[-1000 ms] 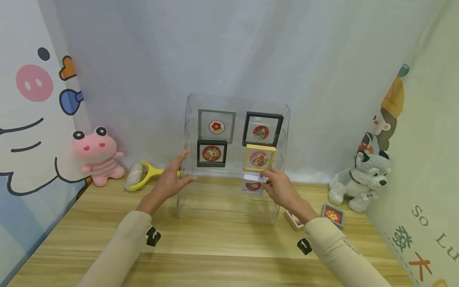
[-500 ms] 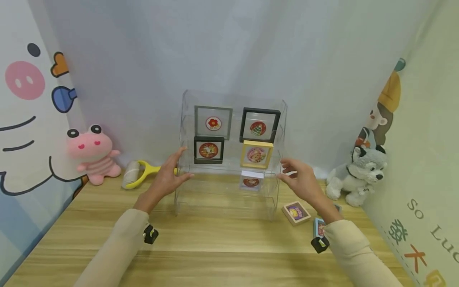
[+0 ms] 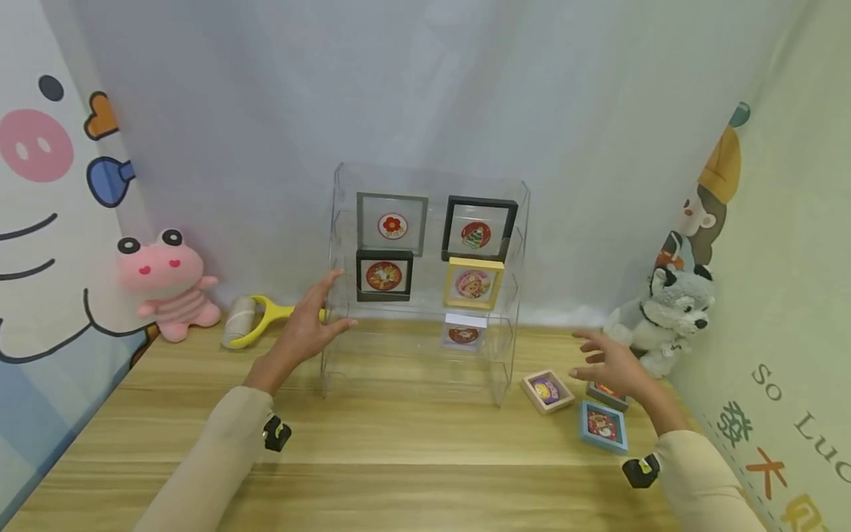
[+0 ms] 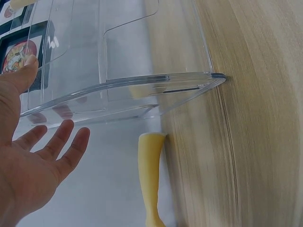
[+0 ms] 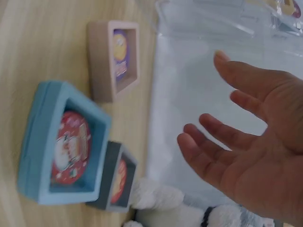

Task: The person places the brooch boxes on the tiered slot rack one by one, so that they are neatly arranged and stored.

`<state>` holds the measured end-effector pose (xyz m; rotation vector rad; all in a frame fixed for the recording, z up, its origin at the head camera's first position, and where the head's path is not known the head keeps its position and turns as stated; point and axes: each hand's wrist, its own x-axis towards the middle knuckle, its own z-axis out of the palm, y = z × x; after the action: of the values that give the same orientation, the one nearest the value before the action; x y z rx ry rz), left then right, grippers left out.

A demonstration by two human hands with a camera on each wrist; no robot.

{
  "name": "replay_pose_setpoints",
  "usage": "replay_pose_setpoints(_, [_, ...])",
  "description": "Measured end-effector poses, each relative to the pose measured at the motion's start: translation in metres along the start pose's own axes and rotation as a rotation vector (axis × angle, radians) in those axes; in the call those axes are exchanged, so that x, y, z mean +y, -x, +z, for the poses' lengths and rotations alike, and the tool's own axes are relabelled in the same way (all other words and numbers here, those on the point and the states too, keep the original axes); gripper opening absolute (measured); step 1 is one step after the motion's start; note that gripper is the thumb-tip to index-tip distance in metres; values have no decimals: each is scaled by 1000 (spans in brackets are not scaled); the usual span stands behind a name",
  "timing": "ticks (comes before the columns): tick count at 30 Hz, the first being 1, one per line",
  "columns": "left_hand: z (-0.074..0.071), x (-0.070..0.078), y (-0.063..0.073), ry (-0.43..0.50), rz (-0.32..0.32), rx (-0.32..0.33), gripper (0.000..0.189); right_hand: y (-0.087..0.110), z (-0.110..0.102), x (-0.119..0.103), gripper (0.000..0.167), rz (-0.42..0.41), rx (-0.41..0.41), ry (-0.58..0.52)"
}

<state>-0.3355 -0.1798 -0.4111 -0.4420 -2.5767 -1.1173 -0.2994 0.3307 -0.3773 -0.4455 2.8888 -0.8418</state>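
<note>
A clear acrylic tiered display rack [image 3: 405,380] stands upright on the table. My left hand [image 3: 306,332] is at its left side, fingers extended along the outer edge and thumb in front, holding nothing. To the right of the rack, my right hand [image 3: 614,362] hovers with relaxed, spread fingers over a dark grey frame [image 3: 606,397], partly hiding it. Close by lie a light blue frame [image 5: 66,146] and a beige frame [image 5: 113,61]. The rack bears a grey frame [image 3: 392,224], two black frames [image 3: 479,229], a yellow frame [image 3: 473,284] and a small white frame [image 3: 464,332].
A pink plush frog [image 3: 166,284] sits at the back left beside a lint roller [image 3: 241,323] with a yellow handle [image 4: 150,175]. At the back right is a grey-and-white plush husky [image 3: 678,318]. A pale curtain [image 3: 425,96] hangs behind the rack.
My right hand has let go of the small white frame, now left on the rack, and moved right to above the loose frames. The left hand stays at the rack's side.
</note>
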Motion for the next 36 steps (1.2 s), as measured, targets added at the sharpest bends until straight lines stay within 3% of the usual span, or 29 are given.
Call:
replay_pose_setpoints(8, [1, -1, 0, 2, 0, 5, 86, 24, 2, 23, 71, 24, -170, 52])
replay_pose_setpoints(12, [1, -1, 0, 2, 1, 8, 86, 33, 3, 27, 69, 97, -221, 67])
replay_pose_setpoints(16, [1, -2, 0, 5, 1, 6, 87, 38, 5, 30, 69, 143, -214, 88])
replay_pose_setpoints(36, [0, -2, -1, 5, 10, 8, 87, 50, 20, 44, 71, 142, -184, 147])
